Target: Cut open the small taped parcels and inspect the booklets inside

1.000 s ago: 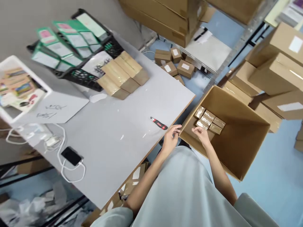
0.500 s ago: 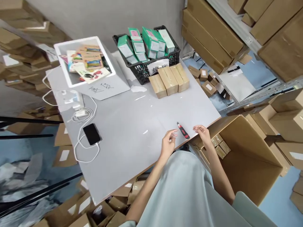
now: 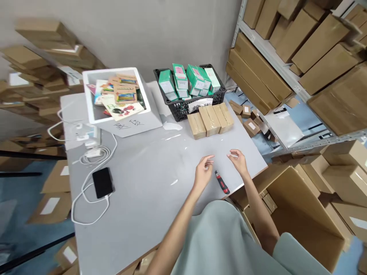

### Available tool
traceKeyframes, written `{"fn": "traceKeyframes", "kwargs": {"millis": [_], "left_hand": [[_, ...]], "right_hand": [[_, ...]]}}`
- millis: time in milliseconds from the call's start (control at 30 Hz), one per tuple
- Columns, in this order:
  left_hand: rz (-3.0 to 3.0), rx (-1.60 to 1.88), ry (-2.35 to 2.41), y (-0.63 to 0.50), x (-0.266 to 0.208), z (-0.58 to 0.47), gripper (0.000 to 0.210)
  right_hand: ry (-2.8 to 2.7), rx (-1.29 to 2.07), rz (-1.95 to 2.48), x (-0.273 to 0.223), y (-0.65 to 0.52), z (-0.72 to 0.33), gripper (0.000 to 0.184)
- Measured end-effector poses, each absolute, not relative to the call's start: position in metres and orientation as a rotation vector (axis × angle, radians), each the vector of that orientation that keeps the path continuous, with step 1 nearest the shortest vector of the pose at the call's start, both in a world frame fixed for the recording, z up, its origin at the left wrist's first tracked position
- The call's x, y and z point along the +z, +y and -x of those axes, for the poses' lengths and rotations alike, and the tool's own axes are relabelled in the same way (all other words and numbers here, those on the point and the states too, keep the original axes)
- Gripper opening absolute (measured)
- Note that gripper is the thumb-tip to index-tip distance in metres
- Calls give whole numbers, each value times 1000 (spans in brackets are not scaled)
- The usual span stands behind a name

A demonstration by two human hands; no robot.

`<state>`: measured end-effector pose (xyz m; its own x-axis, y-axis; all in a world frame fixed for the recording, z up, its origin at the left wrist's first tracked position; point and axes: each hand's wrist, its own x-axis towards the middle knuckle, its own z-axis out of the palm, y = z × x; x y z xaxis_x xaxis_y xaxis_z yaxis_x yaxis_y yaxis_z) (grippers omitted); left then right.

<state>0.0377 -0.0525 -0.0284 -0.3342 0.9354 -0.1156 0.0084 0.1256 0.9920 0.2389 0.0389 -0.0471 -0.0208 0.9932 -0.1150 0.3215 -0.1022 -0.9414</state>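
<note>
Over the table's near right part, my left hand (image 3: 204, 171) hovers with bent fingers apart and nothing in them. My right hand (image 3: 238, 161) faces it, fingers also curved, apart and bare. A black and red utility knife (image 3: 221, 182) lies on the tabletop between and just below the two hands, untouched. Beyond the hands, three brown cardboard boxes (image 3: 210, 120) stand side by side against a black plastic crate (image 3: 179, 110). Green and white boxes (image 3: 196, 79) fill that crate.
A white foam box (image 3: 137, 124) with cards stands at the back left. A phone (image 3: 102, 182) with a white cable lies on the grey table (image 3: 134, 214). To my right is a large open carton (image 3: 304, 198). Shelves of cartons (image 3: 321, 34) rise at the right.
Both hands have moved forward over the table, past the knife toward the three brown boxes. My view has tilted up, so the table sits lower in it. The knife stays on the tabletop.
</note>
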Motion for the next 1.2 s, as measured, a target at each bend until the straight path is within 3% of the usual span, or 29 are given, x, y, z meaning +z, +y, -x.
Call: {"fn": "traceKeyframes", "kwargs": {"millis": [267, 467, 767, 1067, 1200], "left_hand": [[-1093, 1306, 1638, 60, -36, -42, 49], [-1150, 1254, 1724, 130, -44, -41, 47], [-1122, 1245, 1759, 118, -61, -45, 46], [-850, 1199, 1718, -12, -98, -30, 42], [-680, 1137, 1775, -96, -120, 6, 42]], "right_hand": [[-1686, 858, 1672, -101, 180, -203, 93], [-1644, 895, 1768, -137, 245, -178, 117], [-1587, 818, 1822, -140, 246, -158, 89], [-1535, 519, 1773, -103, 109, -232, 83], [-1573, 729, 1653, -74, 4, -261, 91]]}}
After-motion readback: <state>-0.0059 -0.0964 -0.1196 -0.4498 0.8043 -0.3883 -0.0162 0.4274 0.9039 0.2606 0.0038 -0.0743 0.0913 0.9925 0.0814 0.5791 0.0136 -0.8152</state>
